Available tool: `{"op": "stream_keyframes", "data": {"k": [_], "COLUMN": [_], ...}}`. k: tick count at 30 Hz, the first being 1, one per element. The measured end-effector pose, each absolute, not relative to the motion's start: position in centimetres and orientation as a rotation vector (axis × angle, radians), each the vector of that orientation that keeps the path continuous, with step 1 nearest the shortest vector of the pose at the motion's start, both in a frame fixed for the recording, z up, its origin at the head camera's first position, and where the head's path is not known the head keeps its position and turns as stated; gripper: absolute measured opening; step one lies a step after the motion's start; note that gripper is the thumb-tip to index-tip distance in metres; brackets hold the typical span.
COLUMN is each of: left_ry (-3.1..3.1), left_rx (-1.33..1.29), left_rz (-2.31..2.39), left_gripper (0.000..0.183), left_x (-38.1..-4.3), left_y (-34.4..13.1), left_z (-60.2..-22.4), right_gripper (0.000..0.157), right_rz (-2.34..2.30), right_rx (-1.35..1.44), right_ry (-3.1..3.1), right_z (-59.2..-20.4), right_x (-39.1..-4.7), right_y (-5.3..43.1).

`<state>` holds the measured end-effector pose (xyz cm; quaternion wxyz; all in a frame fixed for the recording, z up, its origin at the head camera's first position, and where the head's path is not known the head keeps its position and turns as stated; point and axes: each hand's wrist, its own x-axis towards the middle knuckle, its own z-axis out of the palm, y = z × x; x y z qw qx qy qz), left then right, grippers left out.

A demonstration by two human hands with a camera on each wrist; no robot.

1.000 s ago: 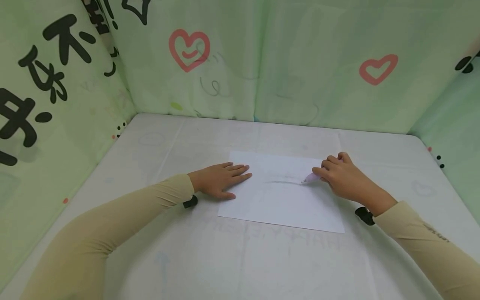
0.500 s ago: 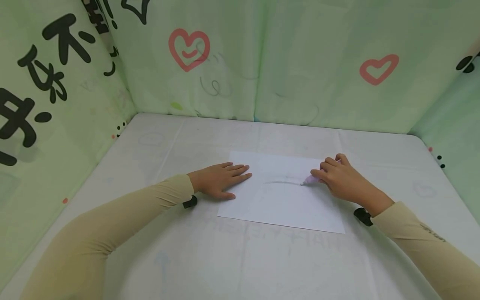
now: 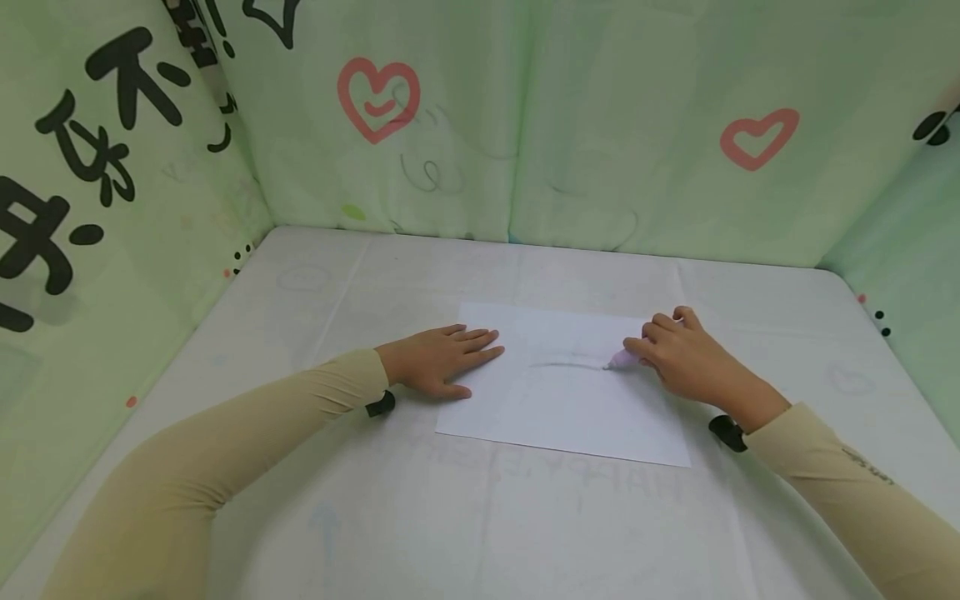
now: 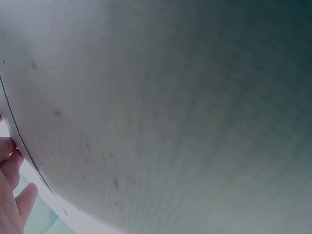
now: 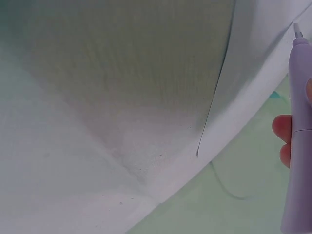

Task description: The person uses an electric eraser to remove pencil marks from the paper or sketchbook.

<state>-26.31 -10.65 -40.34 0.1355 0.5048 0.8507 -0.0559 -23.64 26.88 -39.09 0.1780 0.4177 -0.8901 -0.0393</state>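
Note:
A white sheet of paper (image 3: pixel 570 417) lies on the white-covered table, with a faint grey pencil-like line (image 3: pixel 558 364) across its middle. My left hand (image 3: pixel 438 360) rests flat on the paper's left edge, fingers spread; only a few of its fingers (image 4: pixel 10 168) show in the left wrist view. My right hand (image 3: pixel 686 354) grips a thick lilac electric eraser (image 3: pixel 622 358), its tip down at the right end of the line. In the right wrist view the electric eraser (image 5: pixel 301 165) stands at the right edge, its narrow tip at the paper and fingertips (image 5: pixel 282 127) around its body.
The table (image 3: pixel 360 500) has a white cloth with faint marks. A green printed curtain (image 3: pixel 600 150) rises behind its far edge, and another green panel (image 3: pixel 150 233) with black characters stands at the left. A black wrist camera (image 3: pixel 727 433) sits under the right wrist.
The right hand and the electric eraser have shifted by very small amounts left and back right near the line's right end. The left hand and the paper have stayed still.

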Motion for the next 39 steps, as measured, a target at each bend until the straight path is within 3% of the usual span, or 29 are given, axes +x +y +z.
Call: {"op": "stream_keyframes", "data": {"k": [39], "left_ry": [2.467], "left_rx": [1.473], "left_rz": [-0.163], "left_gripper": [0.072], "left_x": [-26.34], "left_y": [-10.68], "left_z": [-40.45], "right_gripper": [0.023], "right_rz": [-0.107], "right_rx": [1.205], "right_ry": [-2.493], "right_z": [-39.10], "right_x": [-23.95], "right_y": [26.54]}}
